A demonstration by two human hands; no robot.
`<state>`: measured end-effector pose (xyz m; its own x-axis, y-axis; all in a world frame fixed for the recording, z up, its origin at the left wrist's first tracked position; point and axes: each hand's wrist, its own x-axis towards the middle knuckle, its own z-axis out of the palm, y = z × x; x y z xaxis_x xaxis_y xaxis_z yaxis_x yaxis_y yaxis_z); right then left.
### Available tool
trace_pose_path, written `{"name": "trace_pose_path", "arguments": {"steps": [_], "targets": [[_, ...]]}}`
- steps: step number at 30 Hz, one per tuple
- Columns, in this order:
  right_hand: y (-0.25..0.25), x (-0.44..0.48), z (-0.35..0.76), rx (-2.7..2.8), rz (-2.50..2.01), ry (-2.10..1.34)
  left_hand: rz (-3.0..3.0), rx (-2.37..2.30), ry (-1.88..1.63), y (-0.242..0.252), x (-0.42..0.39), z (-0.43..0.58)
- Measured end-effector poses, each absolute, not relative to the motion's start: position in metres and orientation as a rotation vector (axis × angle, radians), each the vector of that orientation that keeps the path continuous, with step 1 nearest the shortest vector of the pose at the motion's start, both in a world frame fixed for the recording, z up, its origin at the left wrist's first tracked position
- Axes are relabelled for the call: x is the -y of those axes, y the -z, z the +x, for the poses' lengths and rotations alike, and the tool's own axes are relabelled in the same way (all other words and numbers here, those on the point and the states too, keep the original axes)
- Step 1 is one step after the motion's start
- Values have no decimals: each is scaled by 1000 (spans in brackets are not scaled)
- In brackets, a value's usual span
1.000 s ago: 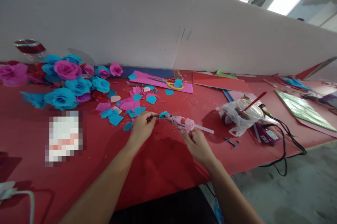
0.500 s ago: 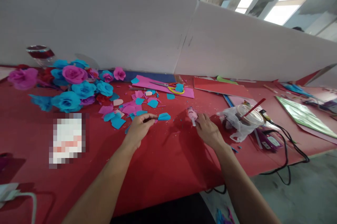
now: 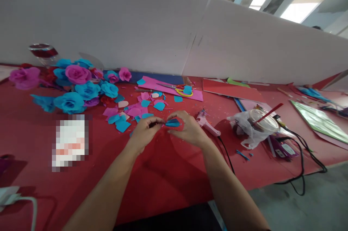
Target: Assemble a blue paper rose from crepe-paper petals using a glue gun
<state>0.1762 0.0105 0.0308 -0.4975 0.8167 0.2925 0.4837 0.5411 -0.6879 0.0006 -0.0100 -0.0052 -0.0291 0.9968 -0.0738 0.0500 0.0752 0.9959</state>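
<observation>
Over the worktop (image 3: 163, 184), between front and back edges, the left hand (image 3: 146, 132) pinches blue paper (image 3: 173, 123); the right hand (image 3: 190, 129) curves round it, fingers spread. Shaping, I'd guess, calling for a gentle right-hand pinch.

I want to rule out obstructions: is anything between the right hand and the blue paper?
Nothing visible is: the right hand's thumb and fingers spread around the blue paper, pinched by the left hand. The glue gun lies to the right.
</observation>
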Motion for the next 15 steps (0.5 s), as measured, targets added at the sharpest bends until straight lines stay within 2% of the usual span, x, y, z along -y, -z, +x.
{"name": "trace_pose_path", "arguments": {"steps": [8, 15], "targets": [[-15, -11, 175, 2094, -1002, -659, 1037, -1307, -1109, 1, 10, 2], [-11, -4, 177, 2190, -1030, -295, 1005, -1313, -1154, 6, 9, 0]]}}
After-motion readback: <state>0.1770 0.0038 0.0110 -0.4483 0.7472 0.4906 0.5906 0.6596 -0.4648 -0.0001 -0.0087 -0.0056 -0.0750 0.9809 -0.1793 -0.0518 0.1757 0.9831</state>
